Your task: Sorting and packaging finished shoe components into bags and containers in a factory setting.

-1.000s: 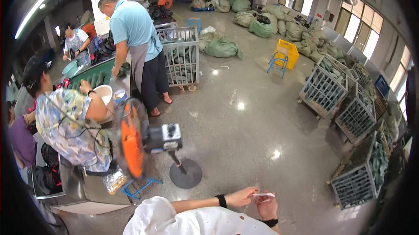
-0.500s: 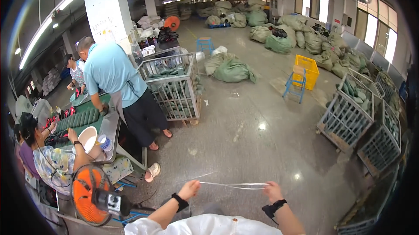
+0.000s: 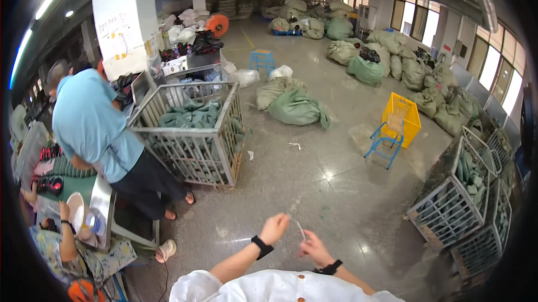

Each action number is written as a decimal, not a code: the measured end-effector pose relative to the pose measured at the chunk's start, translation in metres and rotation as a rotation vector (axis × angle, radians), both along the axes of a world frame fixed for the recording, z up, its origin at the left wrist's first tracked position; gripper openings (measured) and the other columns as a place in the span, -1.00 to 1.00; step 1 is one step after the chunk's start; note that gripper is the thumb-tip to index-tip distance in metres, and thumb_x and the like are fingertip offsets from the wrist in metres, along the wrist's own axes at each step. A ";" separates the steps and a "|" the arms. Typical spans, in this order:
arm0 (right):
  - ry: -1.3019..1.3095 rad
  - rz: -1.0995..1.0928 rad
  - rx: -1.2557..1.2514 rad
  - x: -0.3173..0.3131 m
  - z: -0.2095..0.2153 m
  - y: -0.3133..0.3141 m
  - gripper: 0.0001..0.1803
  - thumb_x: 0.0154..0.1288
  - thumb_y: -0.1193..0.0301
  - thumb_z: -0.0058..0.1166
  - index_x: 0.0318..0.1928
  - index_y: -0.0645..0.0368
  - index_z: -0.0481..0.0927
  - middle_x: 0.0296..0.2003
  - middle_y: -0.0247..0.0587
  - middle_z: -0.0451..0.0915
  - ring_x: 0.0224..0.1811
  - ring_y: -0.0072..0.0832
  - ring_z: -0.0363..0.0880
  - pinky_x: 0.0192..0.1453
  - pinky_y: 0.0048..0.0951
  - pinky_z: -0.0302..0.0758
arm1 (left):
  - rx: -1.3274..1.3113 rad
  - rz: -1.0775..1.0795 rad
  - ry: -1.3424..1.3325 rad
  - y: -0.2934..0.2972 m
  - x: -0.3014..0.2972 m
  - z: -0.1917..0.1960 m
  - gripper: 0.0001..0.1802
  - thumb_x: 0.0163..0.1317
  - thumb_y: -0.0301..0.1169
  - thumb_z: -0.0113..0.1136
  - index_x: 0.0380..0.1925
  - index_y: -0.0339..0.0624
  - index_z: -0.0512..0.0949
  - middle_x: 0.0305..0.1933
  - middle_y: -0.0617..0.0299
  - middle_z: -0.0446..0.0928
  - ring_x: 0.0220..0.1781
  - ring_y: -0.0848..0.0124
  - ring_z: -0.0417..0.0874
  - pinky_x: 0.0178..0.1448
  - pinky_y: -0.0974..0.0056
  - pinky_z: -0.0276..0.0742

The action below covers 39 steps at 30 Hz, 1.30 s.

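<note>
In front of my body my left hand is closed, its fingertips pinching one end of a thin whitish strip. The strip curves across a short gap to my right hand, which sits slightly lower and nearer and is closed on the other end. Both hands are held in the air above the grey floor. Each wrist wears a black band. What the strip is made of cannot be seen, and part of it is hidden in my fingers.
Left, a person in a light blue shirt stands at a workbench, another sits. Ahead is a metal cage cart of green shoe-shaped pieces. Blue stool, yellow crate and more cage carts stand right; green sacks lie beyond.
My hands have come closer together, so the strip that was stretched taut between them is now short and bent. The view has swung left-to-right, and the person in blue appears farther left.
</note>
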State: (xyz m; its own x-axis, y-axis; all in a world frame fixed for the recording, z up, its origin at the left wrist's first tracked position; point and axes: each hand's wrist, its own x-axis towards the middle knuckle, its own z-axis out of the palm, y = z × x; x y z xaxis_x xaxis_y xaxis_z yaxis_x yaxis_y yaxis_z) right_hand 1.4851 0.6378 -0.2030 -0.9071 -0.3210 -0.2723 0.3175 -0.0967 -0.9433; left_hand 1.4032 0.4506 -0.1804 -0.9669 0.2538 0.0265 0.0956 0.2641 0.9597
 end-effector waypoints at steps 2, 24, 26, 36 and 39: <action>-0.005 -0.095 -0.155 -0.033 0.001 0.044 -0.48 0.27 0.42 -0.13 0.23 0.19 0.14 -0.38 -0.16 0.52 -0.40 -0.39 0.50 -0.24 -0.38 0.45 | 0.125 0.062 -0.086 0.014 -0.079 -0.003 -0.73 0.24 -0.30 -0.07 -0.49 -0.27 0.48 -0.58 0.20 0.47 -0.54 0.47 0.41 -0.45 0.34 0.31; 0.174 0.814 0.286 -0.710 0.019 -0.012 -0.57 0.16 0.12 0.07 -0.55 0.29 0.51 -0.70 -0.31 0.40 -0.61 -0.55 0.34 -0.53 -0.45 0.27 | 0.454 0.044 -0.446 0.012 -0.522 -0.003 -0.45 0.35 -0.34 -0.17 0.32 0.04 -0.01 -0.53 0.43 0.36 -0.51 0.61 0.35 -0.37 0.53 0.26; 0.407 0.878 0.545 -0.773 -0.002 -0.016 -0.61 0.13 0.13 0.11 -0.46 0.27 0.57 -0.64 -0.21 0.48 -0.54 -0.58 0.44 -0.44 -0.48 0.34 | 0.209 -0.081 -0.337 0.010 -0.592 -0.009 -0.41 0.32 -0.35 -0.13 0.33 0.08 -0.03 -0.52 0.37 0.41 -0.50 0.54 0.43 -0.41 0.46 0.28; 0.186 0.500 -0.066 -1.008 0.008 -0.018 -0.93 0.07 0.54 0.10 -0.39 0.27 0.59 -0.52 -0.37 0.54 -0.48 -0.69 0.42 -0.39 -0.60 0.36 | -0.565 -0.193 0.041 -0.011 -0.857 0.021 -0.52 0.22 -0.26 -0.03 0.18 0.23 0.23 -0.56 0.05 0.52 -0.52 0.05 0.54 -0.44 0.08 0.41; 0.155 0.716 0.247 -1.093 -0.006 -0.026 -0.84 0.10 0.41 0.15 -0.36 0.26 0.59 -0.54 -0.41 0.53 -0.53 -0.67 0.41 -0.44 -0.60 0.34 | -0.450 -0.047 0.120 -0.030 -0.932 0.020 -0.81 0.13 -0.26 0.03 -0.28 0.06 0.57 -0.48 0.06 0.54 -0.42 0.05 0.55 -0.37 0.03 0.42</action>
